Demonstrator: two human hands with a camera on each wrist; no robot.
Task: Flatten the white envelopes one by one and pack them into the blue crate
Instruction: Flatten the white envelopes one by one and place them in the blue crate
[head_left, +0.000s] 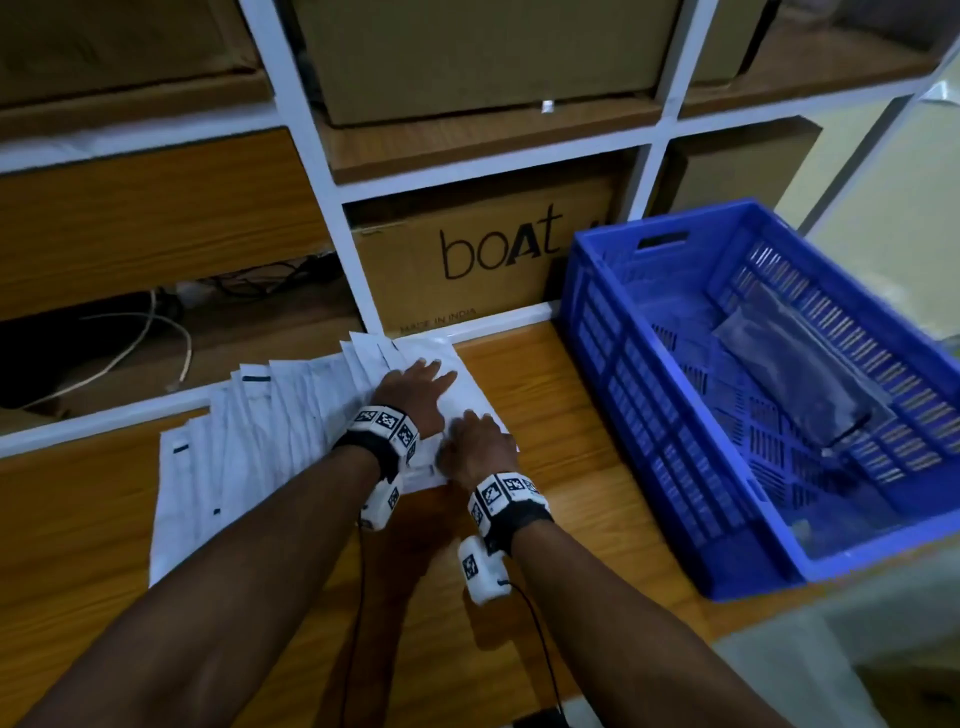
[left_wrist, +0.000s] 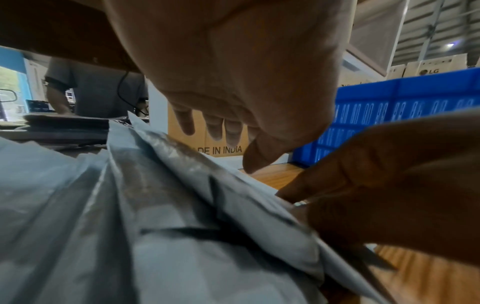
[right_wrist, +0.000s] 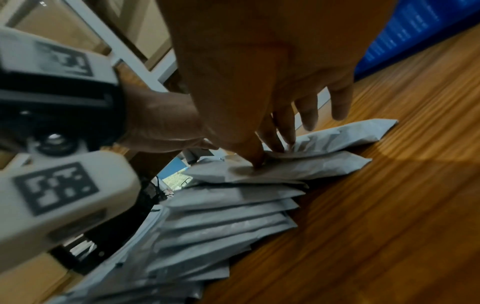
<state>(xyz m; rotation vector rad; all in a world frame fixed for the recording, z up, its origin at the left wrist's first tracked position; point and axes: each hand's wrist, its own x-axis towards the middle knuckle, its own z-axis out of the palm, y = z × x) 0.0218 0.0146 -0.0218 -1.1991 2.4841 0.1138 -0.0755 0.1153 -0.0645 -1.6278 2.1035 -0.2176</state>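
My left grip (head_left: 415, 387), fingers flat, presses the top envelope (head_left: 470, 395) at the counter's (head_left: 571, 467) back edge; my right grip (head_left: 475, 447) pinches its near end. Crate (head_left: 649, 415) rightward.

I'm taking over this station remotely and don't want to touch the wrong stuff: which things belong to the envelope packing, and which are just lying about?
Part of the job:
- white envelopes, fanned on the table
- top envelope under the left hand and right hand
- blue crate

Just lying about:
- boAt carton on the shelf
- loose cables
- grey packet in the crate
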